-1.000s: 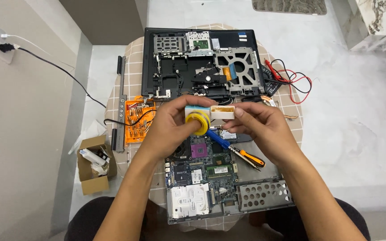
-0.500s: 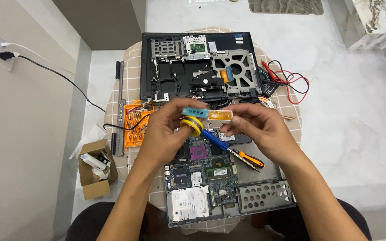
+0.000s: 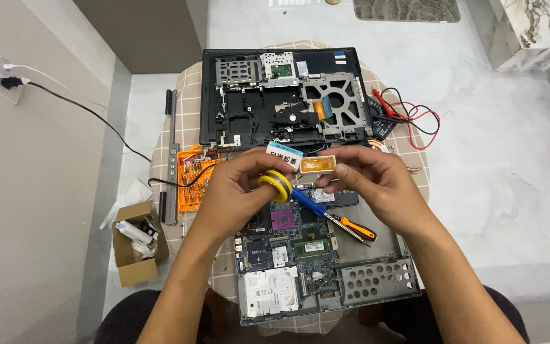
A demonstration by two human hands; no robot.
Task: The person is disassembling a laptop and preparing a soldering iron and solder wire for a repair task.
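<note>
A home repair corner: a small cloth-covered table (image 3: pixel 179 95) on marble floor holds a dismantled laptop (image 3: pixel 281 95), screwdriver (image 3: pixel 332 218) and multimeter leads (image 3: pixel 415 118).

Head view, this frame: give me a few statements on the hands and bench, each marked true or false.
1. The left hand holds a yellow tape roll. True.
2. The right hand holds a screwdriver. False: it holds a small open tray of amber paste; the blue-and-orange tool lies on the motherboard.
3. The red and black leads lie beside the cardboard box. False: they lie at the table's right; the cardboard box sits on the floor, left.
4. The laptop base lies open. True.
</note>
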